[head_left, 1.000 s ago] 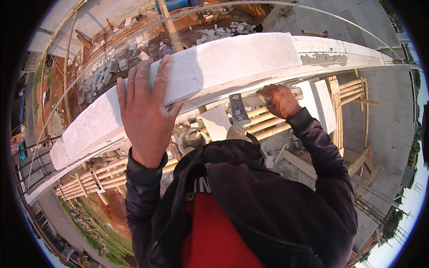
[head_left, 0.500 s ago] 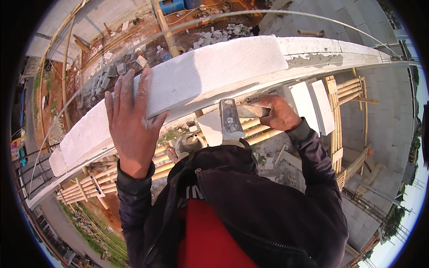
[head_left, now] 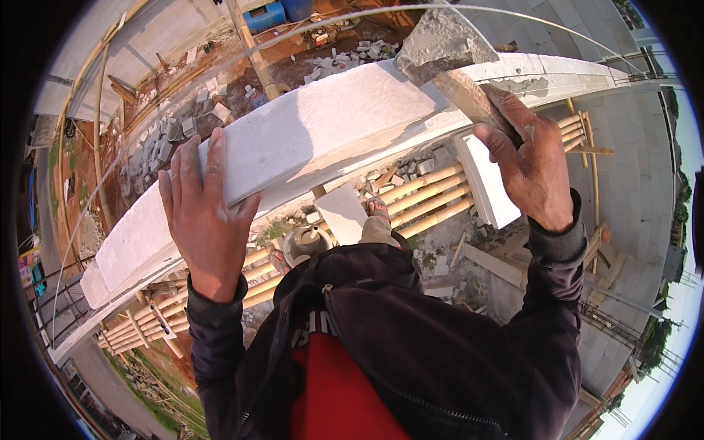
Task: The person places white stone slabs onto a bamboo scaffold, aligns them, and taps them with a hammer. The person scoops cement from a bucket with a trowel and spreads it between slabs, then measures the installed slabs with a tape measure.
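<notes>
A long white lightweight concrete block [head_left: 345, 110] lies along the top of the wall, its upper face half in shadow. My left hand [head_left: 207, 213] rests on the block's left part, fingers spread over the top and thumb against the near side. Held up in my right hand [head_left: 529, 154] is a hammer-like tool with a thick wooden handle [head_left: 469, 99]. Its wide, flared grey head [head_left: 449, 45] looks caked with mortar. The head hangs over the block's right end and hides that corner. Whether it touches the block, I cannot tell.
Below the wall is a bamboo platform [head_left: 429, 194], where a sandalled foot [head_left: 378, 209] and a grey bucket-like container [head_left: 306, 246] show. A white block [head_left: 488, 180] stands at right. A cord [head_left: 352, 15] arcs beyond the wall. Rubble [head_left: 154, 150] covers the ground beyond.
My right hand has lifted the tool from the near side of the wall up and to the right, its head now over the block's right end. My left hand stays on the block.
</notes>
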Demonstrator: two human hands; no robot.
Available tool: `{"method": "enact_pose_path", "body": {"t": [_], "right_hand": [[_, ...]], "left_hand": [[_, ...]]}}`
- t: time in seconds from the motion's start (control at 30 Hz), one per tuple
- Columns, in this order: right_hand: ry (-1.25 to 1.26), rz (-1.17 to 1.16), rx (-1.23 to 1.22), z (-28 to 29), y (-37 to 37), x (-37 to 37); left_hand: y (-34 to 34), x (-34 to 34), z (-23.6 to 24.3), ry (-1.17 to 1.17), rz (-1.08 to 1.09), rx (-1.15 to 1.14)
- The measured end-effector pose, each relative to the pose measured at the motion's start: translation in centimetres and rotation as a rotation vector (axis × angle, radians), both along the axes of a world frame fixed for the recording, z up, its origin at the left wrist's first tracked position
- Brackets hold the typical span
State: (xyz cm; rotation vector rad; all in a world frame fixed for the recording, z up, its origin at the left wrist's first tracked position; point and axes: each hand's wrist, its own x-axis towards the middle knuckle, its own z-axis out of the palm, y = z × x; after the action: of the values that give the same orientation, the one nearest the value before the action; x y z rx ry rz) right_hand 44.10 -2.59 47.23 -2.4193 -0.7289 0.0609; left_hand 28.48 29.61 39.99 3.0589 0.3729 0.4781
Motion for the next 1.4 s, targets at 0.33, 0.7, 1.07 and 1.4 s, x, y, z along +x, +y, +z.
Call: {"method": "enact_pose_path", "body": {"t": [0.33,0.7,1.07,1.4], "right_hand": [[-0.03,-0.167,0.405,-11.1,-1.5,-3.1],[-0.203,0.046,0.337,-26.0,-1.1,-1.0],[0.788,-0.355,0.793,-20.5,-3.5,-3.6],[1.134,-0.061,0.802,-14.5,-2.1,2.2]], "left_hand": [[-0.4,0.2,0.2,0.01,-0.031,-0.004],[-2.8,1.0,0.2,0.042,0.078,0.068],[-3.4,0.9,0.0,0.046,0.105,0.086],[-4.4,1.2,0.2,0.007,0.133,0.099]]}}
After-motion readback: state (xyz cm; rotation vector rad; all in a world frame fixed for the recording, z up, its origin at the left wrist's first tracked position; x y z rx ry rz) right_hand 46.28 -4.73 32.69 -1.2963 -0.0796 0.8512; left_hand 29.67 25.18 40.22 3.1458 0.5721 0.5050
